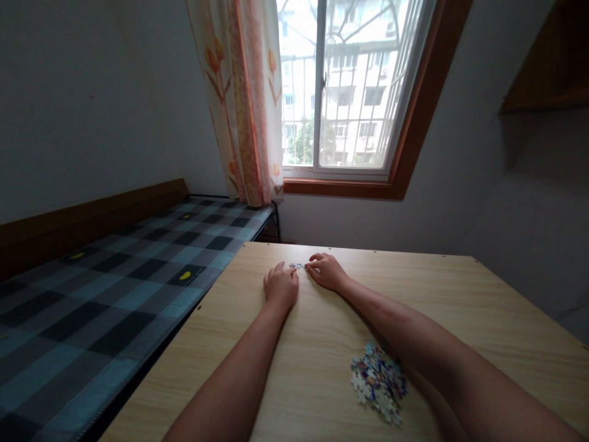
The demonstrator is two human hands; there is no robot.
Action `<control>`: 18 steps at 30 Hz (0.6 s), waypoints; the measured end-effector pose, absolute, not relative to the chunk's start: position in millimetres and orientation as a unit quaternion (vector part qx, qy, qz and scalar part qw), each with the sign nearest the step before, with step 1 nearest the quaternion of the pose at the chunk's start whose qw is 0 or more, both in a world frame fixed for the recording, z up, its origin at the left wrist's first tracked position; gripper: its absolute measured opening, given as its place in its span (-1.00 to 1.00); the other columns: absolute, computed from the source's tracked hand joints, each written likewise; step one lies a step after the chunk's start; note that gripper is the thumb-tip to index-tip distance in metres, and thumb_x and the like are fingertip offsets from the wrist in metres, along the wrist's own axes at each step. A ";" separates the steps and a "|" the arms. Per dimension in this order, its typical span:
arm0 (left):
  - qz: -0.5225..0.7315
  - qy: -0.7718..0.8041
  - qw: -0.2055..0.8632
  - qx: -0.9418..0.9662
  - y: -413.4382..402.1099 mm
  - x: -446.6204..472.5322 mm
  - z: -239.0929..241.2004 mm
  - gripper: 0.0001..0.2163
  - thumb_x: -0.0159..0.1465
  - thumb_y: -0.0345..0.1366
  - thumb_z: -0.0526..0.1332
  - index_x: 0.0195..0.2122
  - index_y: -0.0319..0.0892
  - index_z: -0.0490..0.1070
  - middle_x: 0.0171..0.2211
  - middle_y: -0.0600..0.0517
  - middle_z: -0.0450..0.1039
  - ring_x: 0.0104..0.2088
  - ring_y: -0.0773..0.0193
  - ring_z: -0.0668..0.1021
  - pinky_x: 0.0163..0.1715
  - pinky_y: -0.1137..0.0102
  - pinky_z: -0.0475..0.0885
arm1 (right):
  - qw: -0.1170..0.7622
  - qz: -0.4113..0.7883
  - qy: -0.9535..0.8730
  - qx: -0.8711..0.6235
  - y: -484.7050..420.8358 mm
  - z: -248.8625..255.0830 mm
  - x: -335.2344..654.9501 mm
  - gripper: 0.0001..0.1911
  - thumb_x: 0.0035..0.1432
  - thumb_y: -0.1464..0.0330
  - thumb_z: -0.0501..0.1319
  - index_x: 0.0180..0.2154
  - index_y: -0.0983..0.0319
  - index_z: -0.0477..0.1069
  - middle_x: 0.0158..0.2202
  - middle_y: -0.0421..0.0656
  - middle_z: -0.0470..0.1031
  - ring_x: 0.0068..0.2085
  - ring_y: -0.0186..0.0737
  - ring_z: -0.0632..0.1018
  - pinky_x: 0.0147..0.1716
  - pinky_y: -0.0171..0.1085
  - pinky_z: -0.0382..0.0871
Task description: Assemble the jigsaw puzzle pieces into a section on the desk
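Both my arms reach forward across a light wooden table (460, 307). A few small joined puzzle pieces (297, 266) lie flat near the table's far edge. My left hand (280, 285) rests curled on the table just left of them, its fingertips touching the pieces. My right hand (326, 270) is curled on the other side, its fingers pinching the right end of the pieces. A loose pile of several colourful puzzle pieces (379, 382) lies close to me, beside my right forearm.
A bed with a blue and black checked cover (105, 288) runs along the table's left side. Behind the table stand a window (350, 86) with a wooden frame and a floral curtain (239, 98). Grey walls close the right side.
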State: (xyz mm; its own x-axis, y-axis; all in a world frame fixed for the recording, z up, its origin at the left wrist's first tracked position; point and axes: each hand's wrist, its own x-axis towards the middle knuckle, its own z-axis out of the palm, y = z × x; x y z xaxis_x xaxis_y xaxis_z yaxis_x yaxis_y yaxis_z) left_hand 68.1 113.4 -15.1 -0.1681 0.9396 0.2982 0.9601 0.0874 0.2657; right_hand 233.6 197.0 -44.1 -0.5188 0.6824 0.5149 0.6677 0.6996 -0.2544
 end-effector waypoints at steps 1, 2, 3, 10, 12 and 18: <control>-0.201 -0.736 0.028 -0.646 113.7 68.0 -15.8 -0.69 0.36 -0.20 0.08 -0.02 0.04 0.59 0.22 -0.06 0.35 0.13 0.05 0.41 0.13 0.17 0.28 | 0.298 0.012 -0.872 -0.388 197.2 -44.0 233.6 -0.75 0.32 0.27 0.17 -0.17 0.06 0.64 -0.08 -0.13 0.57 -0.09 -0.18 0.51 -0.02 -0.20 0.32; -0.200 -0.735 0.031 -0.647 114.0 67.8 -16.6 -0.69 0.35 -0.20 0.09 -0.03 0.05 0.59 0.22 -0.06 0.35 0.13 0.04 0.41 0.13 0.16 0.28 | 0.296 0.011 -0.872 -0.389 197.3 -43.9 233.5 -0.75 0.33 0.27 0.16 -0.18 0.06 0.65 -0.08 -0.13 0.57 -0.09 -0.18 0.51 -0.02 -0.20 0.32; -0.200 -0.734 0.034 -0.648 114.3 67.6 -17.2 -0.70 0.35 -0.20 0.09 -0.04 0.05 0.60 0.21 -0.06 0.36 0.12 0.04 0.41 0.12 0.16 0.28 | 0.294 0.010 -0.873 -0.389 197.5 -43.8 233.4 -0.75 0.33 0.27 0.16 -0.18 0.06 0.65 -0.08 -0.13 0.57 -0.09 -0.18 0.51 -0.02 -0.20 0.32; -0.200 -0.732 0.030 -0.651 114.4 67.4 -17.8 -0.70 0.33 -0.21 0.10 -0.05 0.05 0.60 0.21 -0.07 0.35 0.13 0.03 0.41 0.12 0.15 0.28 | 0.320 0.016 -0.868 -0.380 200.2 -47.6 233.9 -0.74 0.31 0.28 0.16 -0.12 0.07 0.63 -0.07 -0.12 0.56 -0.10 -0.19 0.52 -0.01 -0.20 0.36; -0.204 -0.731 0.029 -0.650 114.5 67.4 -18.1 -0.71 0.33 -0.21 0.11 -0.05 0.05 0.60 0.21 -0.07 0.36 0.13 0.03 0.41 0.13 0.15 0.28 | 0.343 0.025 -0.858 -0.382 201.4 -49.7 234.5 -0.74 0.30 0.31 0.17 -0.11 0.09 0.63 -0.06 -0.10 0.55 -0.08 -0.19 0.52 0.00 -0.21 0.38; -0.225 -0.727 0.026 -0.649 115.3 66.4 -19.0 -0.71 0.31 -0.23 0.11 -0.10 0.03 0.62 0.18 -0.03 0.40 0.10 0.07 0.44 0.12 0.18 0.29 | 0.345 0.041 -0.851 -0.394 204.0 -51.0 235.8 -0.76 0.28 0.31 0.19 -0.14 0.10 0.64 -0.03 -0.08 0.54 -0.06 -0.19 0.53 0.03 -0.21 0.40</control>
State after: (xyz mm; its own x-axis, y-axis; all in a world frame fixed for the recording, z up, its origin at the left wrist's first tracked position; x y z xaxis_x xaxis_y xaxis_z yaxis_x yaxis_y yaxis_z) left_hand 66.4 115.3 -19.0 -0.1575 0.9307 0.3301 0.9545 0.0578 0.2925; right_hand 235.8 204.0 -51.0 -0.4518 0.6986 0.5548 0.6419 0.6864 -0.3417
